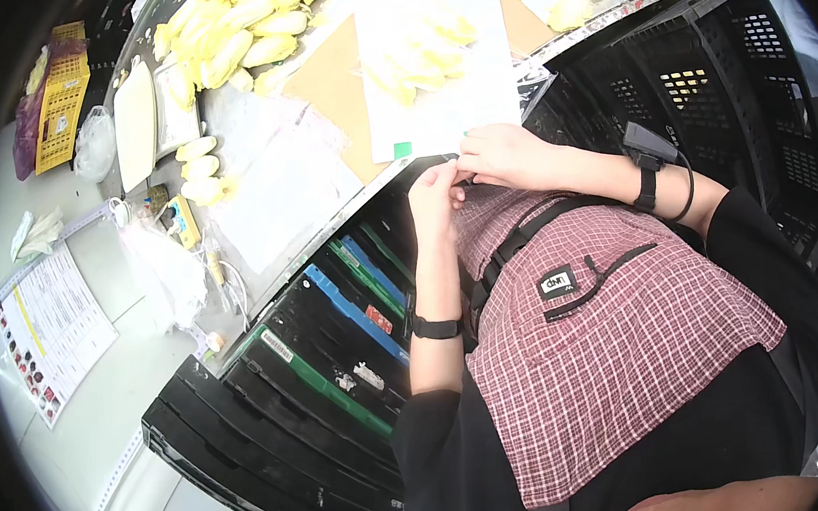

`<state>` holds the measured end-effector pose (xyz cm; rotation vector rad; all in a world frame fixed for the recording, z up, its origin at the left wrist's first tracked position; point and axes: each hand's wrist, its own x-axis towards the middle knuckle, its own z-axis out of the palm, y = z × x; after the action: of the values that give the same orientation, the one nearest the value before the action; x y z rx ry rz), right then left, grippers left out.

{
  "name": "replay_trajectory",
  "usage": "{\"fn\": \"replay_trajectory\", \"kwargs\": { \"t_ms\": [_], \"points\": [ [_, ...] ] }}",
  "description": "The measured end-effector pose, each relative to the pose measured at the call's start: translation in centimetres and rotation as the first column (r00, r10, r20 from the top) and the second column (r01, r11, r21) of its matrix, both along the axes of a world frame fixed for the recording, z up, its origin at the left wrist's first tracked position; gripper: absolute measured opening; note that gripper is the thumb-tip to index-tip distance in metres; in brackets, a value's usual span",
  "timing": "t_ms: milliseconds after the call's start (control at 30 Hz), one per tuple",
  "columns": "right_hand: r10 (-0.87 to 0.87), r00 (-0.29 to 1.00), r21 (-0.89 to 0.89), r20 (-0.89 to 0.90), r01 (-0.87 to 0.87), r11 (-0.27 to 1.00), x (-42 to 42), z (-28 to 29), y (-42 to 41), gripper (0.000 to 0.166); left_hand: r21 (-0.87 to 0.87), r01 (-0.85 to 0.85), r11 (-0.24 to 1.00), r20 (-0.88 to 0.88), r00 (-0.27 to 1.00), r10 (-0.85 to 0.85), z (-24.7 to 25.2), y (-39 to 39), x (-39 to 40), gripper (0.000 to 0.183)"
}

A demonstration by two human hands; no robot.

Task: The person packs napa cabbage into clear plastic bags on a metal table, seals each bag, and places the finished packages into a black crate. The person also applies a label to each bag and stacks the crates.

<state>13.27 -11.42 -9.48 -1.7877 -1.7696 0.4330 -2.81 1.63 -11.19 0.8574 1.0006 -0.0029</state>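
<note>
My left hand (435, 194) and my right hand (502, 153) meet fingertip to fingertip at the near edge of the worktable, with fingers bent. Whether something small is pinched between them cannot be told. Just beyond them lies a white sheet (441, 119) with small green pieces at its near edge, one partly hidden by my right hand. Pale yellow leafy vegetables (415, 60) rest on the sheet, washed out by glare. Under it shows a tan board (327, 82). A large heap of similar yellow vegetables (240, 31) lies at the table's far left.
Left on the table are a tray-like scale (174, 112), a white board (136, 126), several vegetable pieces (198, 167) and clear plastic film (281, 186). Black crates (270, 410) stand below the table edge, more (713, 87) at right. A yellow crate (65, 102) stands upper left.
</note>
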Motion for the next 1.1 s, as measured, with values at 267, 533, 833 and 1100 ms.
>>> {"fn": "replay_trajectory", "kwargs": {
  "t_ms": [267,533,833,1100],
  "points": [
    [-0.083,0.996,-0.053,-0.028,0.081,0.995,-1.0,0.5,0.1,0.015,0.110,0.002,0.994,0.003,1.000,-0.002,0.0,-0.4,0.1,0.014],
    [-0.048,0.982,-0.089,-0.183,0.032,0.996,2.9,1.0,-6.1,0.012,0.124,-0.005,0.992,-0.092,0.996,0.016,0.0,0.6,-0.4,0.008],
    [-0.142,0.861,-0.788,0.489,0.505,0.351,7.4,-0.4,-29.7,0.012,0.377,0.038,0.926,-0.104,0.995,0.002,-0.6,6.5,-4.8,0.024],
    [-0.401,0.864,0.050,0.305,0.406,0.913,11.5,0.3,-8.7,0.057,0.884,0.277,-0.377,-0.440,0.765,-0.470,-3.7,9.0,0.2,0.064]
  ]
}}
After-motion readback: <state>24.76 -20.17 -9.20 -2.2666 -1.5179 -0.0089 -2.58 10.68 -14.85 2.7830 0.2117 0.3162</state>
